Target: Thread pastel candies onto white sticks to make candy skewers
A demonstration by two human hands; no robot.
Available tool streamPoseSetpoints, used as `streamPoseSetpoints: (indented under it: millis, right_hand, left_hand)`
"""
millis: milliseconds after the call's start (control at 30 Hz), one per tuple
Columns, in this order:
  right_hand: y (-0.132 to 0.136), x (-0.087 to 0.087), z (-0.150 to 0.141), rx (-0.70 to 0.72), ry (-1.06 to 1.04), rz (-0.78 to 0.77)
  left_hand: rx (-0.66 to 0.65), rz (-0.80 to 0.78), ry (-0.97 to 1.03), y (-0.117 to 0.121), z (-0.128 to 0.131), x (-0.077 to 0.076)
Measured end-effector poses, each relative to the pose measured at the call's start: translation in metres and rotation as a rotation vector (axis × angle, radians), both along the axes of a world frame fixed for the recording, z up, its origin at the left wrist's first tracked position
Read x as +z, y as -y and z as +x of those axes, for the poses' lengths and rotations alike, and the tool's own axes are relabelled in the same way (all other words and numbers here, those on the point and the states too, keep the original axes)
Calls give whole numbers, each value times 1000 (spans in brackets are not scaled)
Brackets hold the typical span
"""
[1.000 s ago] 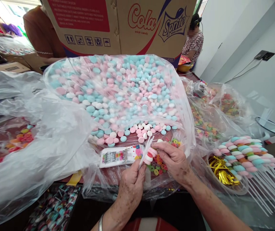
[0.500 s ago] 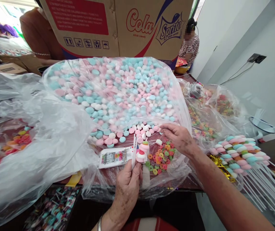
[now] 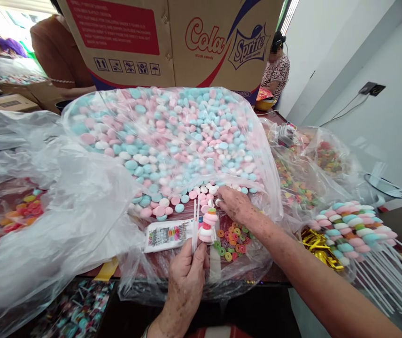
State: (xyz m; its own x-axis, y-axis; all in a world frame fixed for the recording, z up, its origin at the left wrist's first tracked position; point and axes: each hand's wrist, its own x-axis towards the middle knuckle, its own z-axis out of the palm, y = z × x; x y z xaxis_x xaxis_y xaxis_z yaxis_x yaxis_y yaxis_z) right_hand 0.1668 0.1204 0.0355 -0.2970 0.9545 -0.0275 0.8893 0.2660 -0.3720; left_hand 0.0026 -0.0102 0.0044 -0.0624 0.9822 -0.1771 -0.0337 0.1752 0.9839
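Note:
Upright in my left hand [image 3: 188, 277] is a candy skewer [image 3: 207, 227] of stacked pink and white marshmallows with gummy rings between them. The same closed hand grips several bare white sticks [image 3: 196, 218] beside it. My right hand [image 3: 236, 204] is just right of the skewer's tip, fingers bent down around a white marshmallow [image 3: 218, 203]; the thumb is hidden. Loose gummy rings [image 3: 232, 241] lie below my right hand. A printed white packet [image 3: 169, 234] lies left of the sticks. Behind is a large clear bag of pink, blue and white marshmallows [image 3: 176, 141].
Finished marshmallow skewers [image 3: 358, 230] are piled at right beside gold ties [image 3: 320, 249]. Bagged gummies [image 3: 296, 183] lie behind them. A cardboard box [image 3: 173, 42] stands at the back. Crumpled plastic [image 3: 81, 202] covers the left. Two other people are beyond the box.
My right hand has moved left toward the skewer's tip, and the white marshmallow has moved with it. My left hand holds the skewer and sticks in nearly the same place.

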Motion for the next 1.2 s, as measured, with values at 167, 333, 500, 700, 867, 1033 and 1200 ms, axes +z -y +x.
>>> streamPoseSetpoints:
  millis: [167, 333, 500, 700, 867, 1033, 1200]
  right_hand:
    - [-2, 3, 3, 88, -140, -12]
    - [-2, -1, -4, 293, -182, -5]
    - [2, -7, -8, 267, -138, 16]
    - [14, -1, -10, 253, -155, -44]
    - [16, -4, -10, 223, -312, -50]
    - [15, -10, -1, 23, -636, -230]
    - [22, 0, 15, -142, -1099, -405]
  left_hand:
    - [4, 6, 8, 0, 0, -2]
    - [-28, 4, -24, 0, -2, -8]
    - [-55, 1, -52, 3, -1, -7]
    - [-75, -11, -36, 3, -1, -6]
    - [-78, -11, -31, 2, -3, -5]
    - [-75, 6, -72, 2, -3, -2]
    - [-116, 45, -143, -2, -5, 0]
